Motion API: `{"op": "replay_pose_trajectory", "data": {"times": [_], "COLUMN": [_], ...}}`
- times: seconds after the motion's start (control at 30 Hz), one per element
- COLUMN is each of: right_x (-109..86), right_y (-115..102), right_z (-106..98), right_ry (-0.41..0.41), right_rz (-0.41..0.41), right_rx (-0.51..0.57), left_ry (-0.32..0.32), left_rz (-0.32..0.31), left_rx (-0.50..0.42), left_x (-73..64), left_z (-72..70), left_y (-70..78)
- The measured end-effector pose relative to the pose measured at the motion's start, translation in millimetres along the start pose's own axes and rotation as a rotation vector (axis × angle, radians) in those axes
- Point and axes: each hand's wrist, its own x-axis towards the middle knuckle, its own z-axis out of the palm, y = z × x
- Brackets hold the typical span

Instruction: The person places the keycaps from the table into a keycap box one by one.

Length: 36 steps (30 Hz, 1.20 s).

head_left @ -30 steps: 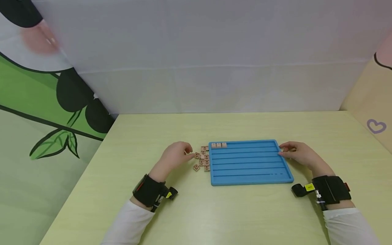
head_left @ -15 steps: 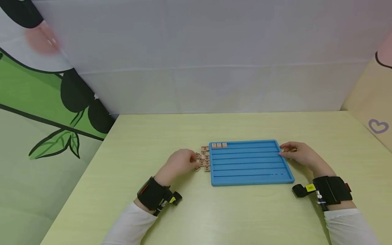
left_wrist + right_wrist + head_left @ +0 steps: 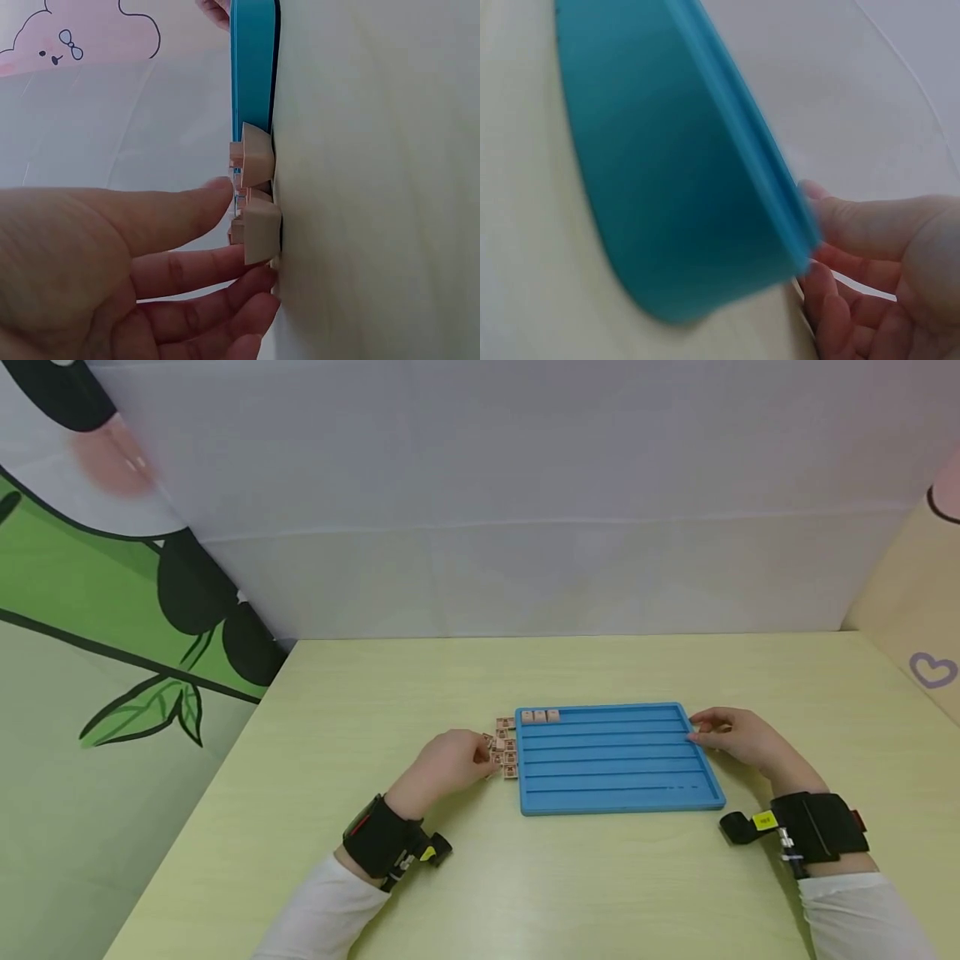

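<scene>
blue tray [image 3: 618, 760] lies lengthwise left-to-right

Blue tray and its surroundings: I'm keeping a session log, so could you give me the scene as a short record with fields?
Surface: pale table
Container: blue tray with long parallel rows
Tiles in tray: three, side by side, at the left end of the far row
Loose tiles: clustered at the tray's left edge, partly hidden
Left grip: fingers at the loose tiles; whether one is pinched is unclear
Right grip: thumb and fingers holding the tray's right edge
</scene>
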Motion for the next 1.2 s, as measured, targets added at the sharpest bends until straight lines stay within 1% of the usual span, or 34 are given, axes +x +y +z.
{"op": "replay_pose_trajectory", "data": {"times": [0.17, 0.33, 0.53, 0.7, 0.77, 0.97, 1.1, 1.2], "right_x": [1.1, 2.3, 2.9, 3.6, 4.2, 5.4, 4.9, 4.1], "right_y": [1.9, 2.2, 1.4, 2.8, 3.6, 4.1, 3.6, 3.4], "right_z": [1.9, 2.9, 1.9, 2.2, 3.0, 4.6, 2.9, 1.4], "right_ry": [0.003, 0.0, 0.002, 0.002, 0.002, 0.007, 0.007, 0.007], "right_rz": [0.001, 0.0, -0.004, 0.0, 0.0, -0.007, -0.021, -0.028], "right_rx": [0.003, 0.005, -0.003, 0.0, 0.002, 0.011, -0.004, -0.017], "left_ry": [-0.007, -0.011, -0.019, -0.022, -0.022, -0.011, 0.023, 0.038], "left_rz": [0.0, -0.018, -0.036, -0.027, -0.014, 0.014, 0.001, 0.001], "left_rx": [0.007, 0.022, 0.018, 0.028, 0.034, 0.024, -0.029, -0.124], "left_x": [-0.3, -1.2, 0.2, -0.1, -0.8, -3.9, -3.8, -1.1], "left_z": [-0.2, -0.6, -0.3, -0.6, -1.2, -6.3, -10.8, -12.5], "left_y": [0.3, 0.0, 1.0, 1.8, 1.4, -0.5, -1.1, -1.1]}}
